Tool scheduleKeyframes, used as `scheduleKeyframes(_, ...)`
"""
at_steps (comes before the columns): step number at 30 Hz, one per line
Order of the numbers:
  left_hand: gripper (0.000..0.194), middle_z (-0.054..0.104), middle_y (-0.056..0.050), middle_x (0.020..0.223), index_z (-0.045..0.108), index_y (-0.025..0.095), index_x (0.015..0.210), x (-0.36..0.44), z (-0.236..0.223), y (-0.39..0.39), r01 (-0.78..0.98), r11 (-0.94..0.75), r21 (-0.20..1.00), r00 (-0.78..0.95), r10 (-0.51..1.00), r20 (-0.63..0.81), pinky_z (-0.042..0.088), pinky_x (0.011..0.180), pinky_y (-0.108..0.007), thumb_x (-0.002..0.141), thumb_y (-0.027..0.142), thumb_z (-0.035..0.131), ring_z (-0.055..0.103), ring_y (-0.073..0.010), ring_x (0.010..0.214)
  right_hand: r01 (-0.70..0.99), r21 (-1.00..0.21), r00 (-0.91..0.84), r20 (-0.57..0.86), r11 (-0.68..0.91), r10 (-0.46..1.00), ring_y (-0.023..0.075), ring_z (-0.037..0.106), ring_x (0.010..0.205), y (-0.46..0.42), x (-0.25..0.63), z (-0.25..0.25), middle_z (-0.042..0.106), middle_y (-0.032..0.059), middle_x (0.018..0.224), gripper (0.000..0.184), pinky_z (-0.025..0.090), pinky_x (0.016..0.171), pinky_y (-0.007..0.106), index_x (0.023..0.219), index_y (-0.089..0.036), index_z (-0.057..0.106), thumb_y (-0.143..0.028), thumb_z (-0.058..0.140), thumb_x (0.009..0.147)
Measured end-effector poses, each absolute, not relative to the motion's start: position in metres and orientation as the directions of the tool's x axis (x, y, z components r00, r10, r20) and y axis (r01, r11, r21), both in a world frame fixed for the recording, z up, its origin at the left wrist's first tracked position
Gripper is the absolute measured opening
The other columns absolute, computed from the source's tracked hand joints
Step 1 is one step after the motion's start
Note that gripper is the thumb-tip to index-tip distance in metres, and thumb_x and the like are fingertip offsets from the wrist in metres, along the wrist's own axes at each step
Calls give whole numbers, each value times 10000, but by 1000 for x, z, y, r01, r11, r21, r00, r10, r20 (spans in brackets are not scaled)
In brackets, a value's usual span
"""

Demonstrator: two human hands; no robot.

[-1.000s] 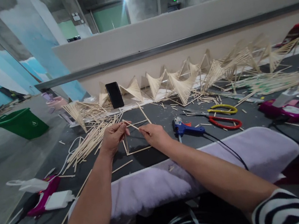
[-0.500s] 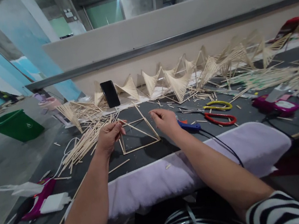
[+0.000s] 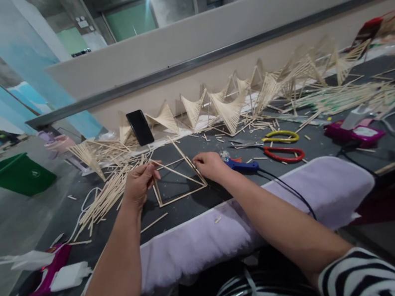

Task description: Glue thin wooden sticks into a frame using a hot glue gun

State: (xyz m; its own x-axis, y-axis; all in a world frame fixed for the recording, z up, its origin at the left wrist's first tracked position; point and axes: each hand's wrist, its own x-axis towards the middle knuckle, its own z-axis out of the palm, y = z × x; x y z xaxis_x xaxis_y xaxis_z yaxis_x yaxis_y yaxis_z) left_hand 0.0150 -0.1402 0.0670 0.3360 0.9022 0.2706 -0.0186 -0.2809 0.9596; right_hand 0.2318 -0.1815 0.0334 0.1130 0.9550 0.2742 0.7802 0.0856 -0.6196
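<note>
A small frame of thin wooden sticks [image 3: 183, 196] stands on the dark table before me, with one stick slanting across it. My left hand [image 3: 140, 182] is closed in a pinch at the frame's upper left corner, by the end of the slanting stick. At the right side stick, my right hand [image 3: 208, 165] has its thumb and fingertips pressed together against the wood; the exact grip is partly hidden. A blue hot glue gun [image 3: 242, 165] lies just right of that hand. Beyond it are scissors [image 3: 284, 152] with one red and one yellow handle.
Loose sticks [image 3: 105, 198] are heaped at left. Finished fan-shaped stick pieces [image 3: 227, 110] line the back, near a leaning phone [image 3: 140, 128]. Purple devices with cables lie left [image 3: 48, 279] and right [image 3: 354, 134]. A lilac cushion [image 3: 198, 241] covers the front edge; a green bin [image 3: 16, 176] stands left.
My right hand has come in to the frame's right side stick, from a small gap beside it. My left hand keeps its pinch. The whole view has shifted slightly.
</note>
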Motion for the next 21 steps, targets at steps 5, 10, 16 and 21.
scheduleKeyframes(5, 282, 563, -1, 513, 655, 114, 861, 16, 67, -137, -18, -263, 965, 333, 908, 254, 167, 315, -177, 715, 347, 592, 314, -24, 334, 800, -597, 98, 230, 60, 968, 148, 612, 740, -180, 232, 32, 694, 33, 765, 244, 404, 628, 204, 840, -202, 689, -216, 463, 750)
scheduleKeyframes(10, 274, 567, -1, 529, 652, 113, 878, 16, 68, -136, -4, -249, 968, 340, 910, 236, 179, 312, -161, 720, 328, 592, 317, -20, 340, 802, -593, 86, 244, 78, 966, 165, 616, 744, -180, 232, 33, 695, 49, 762, 236, 404, 632, 218, 810, -197, 697, -208, 470, 746)
scheduleKeyframes(16, 261, 564, 2, 541, 654, 122, 890, 17, 69, -136, 5, -252, 968, 333, 913, 236, 182, 305, -151, 725, 315, 591, 315, -13, 337, 791, -603, 102, 302, 107, 948, 154, 613, 724, -180, 234, 33, 689, 45, 746, 245, 403, 626, 213, 815, -197, 686, -203, 447, 763)
scheduleKeyframes(21, 229, 576, -2, 540, 659, 122, 829, 16, 68, -136, 1, -259, 966, 324, 914, 245, 191, 305, -151, 712, 312, 606, 327, -14, 336, 770, -617, 123, 394, 163, 911, 142, 606, 764, -180, 235, 33, 685, 40, 798, 256, 398, 660, 209, 814, -195, 671, -208, 416, 791)
